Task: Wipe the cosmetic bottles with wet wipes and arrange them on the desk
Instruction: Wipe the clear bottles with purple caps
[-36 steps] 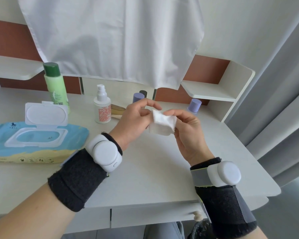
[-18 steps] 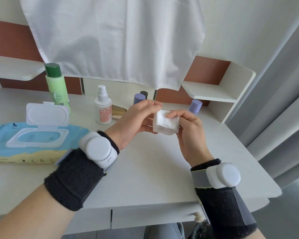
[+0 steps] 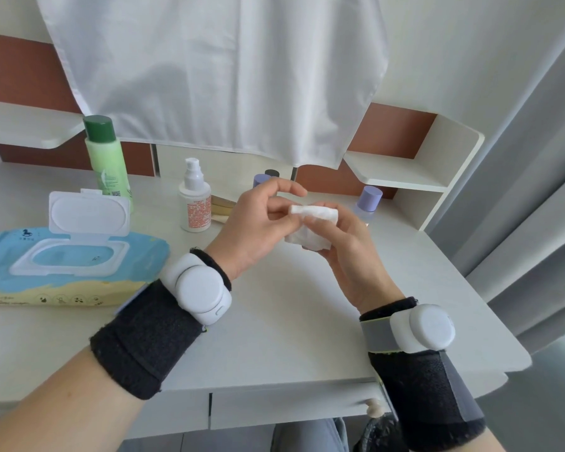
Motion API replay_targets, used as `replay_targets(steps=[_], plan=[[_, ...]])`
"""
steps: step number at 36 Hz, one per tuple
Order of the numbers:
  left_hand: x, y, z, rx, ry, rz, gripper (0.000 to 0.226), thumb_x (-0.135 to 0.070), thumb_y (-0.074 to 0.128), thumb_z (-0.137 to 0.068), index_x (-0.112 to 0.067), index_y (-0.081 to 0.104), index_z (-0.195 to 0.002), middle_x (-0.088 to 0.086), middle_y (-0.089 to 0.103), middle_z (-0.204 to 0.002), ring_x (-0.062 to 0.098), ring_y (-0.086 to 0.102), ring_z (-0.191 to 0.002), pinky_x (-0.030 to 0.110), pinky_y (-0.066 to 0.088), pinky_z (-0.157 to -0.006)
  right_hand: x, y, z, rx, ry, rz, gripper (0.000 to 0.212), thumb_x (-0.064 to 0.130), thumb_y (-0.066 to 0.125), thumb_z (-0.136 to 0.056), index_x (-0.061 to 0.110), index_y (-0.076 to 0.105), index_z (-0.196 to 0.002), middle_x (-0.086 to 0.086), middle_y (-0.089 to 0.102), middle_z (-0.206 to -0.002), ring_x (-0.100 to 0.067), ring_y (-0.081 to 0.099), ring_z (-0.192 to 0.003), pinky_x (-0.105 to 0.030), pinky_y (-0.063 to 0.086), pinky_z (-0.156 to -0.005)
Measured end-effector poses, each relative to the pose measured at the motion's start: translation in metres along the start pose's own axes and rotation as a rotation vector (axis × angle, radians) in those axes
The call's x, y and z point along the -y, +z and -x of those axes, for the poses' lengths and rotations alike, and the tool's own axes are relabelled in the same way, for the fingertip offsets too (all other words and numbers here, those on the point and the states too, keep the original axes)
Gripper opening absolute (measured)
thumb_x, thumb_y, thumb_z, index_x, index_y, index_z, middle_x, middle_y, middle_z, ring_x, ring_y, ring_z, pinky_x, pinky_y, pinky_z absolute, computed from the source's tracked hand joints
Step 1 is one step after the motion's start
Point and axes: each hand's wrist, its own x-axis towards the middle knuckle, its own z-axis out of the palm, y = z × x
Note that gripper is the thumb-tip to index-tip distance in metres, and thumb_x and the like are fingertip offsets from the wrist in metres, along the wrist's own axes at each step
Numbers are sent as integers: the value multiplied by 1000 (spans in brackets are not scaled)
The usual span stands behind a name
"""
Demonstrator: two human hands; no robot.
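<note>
Both hands held a folded wet wipe (image 3: 312,225) at frame centre, above the table (image 3: 291,321).
The left hand (image 3: 258,230) pinched its left end; the right hand (image 3: 349,249) fingers (image 3: 320,227) curled round it, bottles standing behind.

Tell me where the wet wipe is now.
In the head view the wet wipe is near centre, pinched between the left hand and right hand above the desk, with the white pump bottle left of it and a purple-capped bottle right.
</note>
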Motion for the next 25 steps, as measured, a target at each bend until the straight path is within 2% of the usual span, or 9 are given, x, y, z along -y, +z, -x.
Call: replay_targets(steps=[3,5,6,8,9,13,17,21,25], plan=[[-1,-2,-1,13,-8,2,22,2,65,-85,-15,61,-98,5,71,-83,3,55,-55,10,39,-48,1,-1,0,-65,1,-24,8,9,63,-92,8,56,-96,-4,61,-85,-19,61,-80,-29,49,-71],[-1,-4,-3,-29,-12,48,17,-4,68,-83,-15,63,-95,5,73,-85,14,61,-62,25,51,-53,0,-1,-1,-89,0,-45,7,7,60,-94,10,54,-92,-4,58,-85,-19,57,-80,-31,46,-73],[-1,-6,-3,-68,-9,67,13,-6,67,-82,-13,63,-93,7,72,-83,18,60,-60,31,50,-51,0,-1,-1,-100,-2,-49,9,6,60,-94,11,53,-90,-4,57,-84,-18,56,-80,-31,45,-73],[-1,-7,-3,-168,14,52,5,-12,65,-80,-11,64,-85,7,69,-75,19,52,-48,27,39,-44,0,-1,-1,-120,-2,-50,13,5,60,-93,13,52,-85,-1,55,-81,-17,54,-77,-30,43,-73],[-1,-7,-4,-227,41,15,4,-15,63,-78,-12,64,-81,6,67,-69,18,49,-47,25,38,-46,1,-1,-1,-129,0,-53,15,4,60,-92,13,52,-83,1,55,-79,-16,54,-76,-29,44,-73],[-1,-10,-3,-420,180,-14,10,-11,58,-76,-20,58,-72,-6,56,-64,7,49,-57,17,41,-58,2,0,-1,-175,6,-94,16,5,60,-91,15,52,-81,2,54,-79,-15,55,-78,-28,45,-71],[7,-19,-9,-527,184,-154,20,-19,61,-74,-32,54,-88,-13,51,-83,14,40,-61,23,38,-65,0,1,-1,-230,-23,-6,17,6,62,-91,16,53,-80,1,54,-80,-19,53,-82,-35,44,-77],[21,-23,-16,-422,78,-329,37,-29,64,-78,-33,58,-114,-16,59,-104,5,43,-64,24,41,-74,-5,0,-3,-300,-24,108,14,9,66,-90,17,56,-84,1,57,-82,-19,57,-81,-36,51,-76],[28,-24,-17,-361,109,-387,30,-24,68,-86,-23,64,-115,-11,63,-97,-8,48,-62,17,39,-72,-7,-1,-4,-351,-23,122,14,10,66,-90,18,56,-84,-1,57,-84,-17,57,-78,-26,53,-67]])
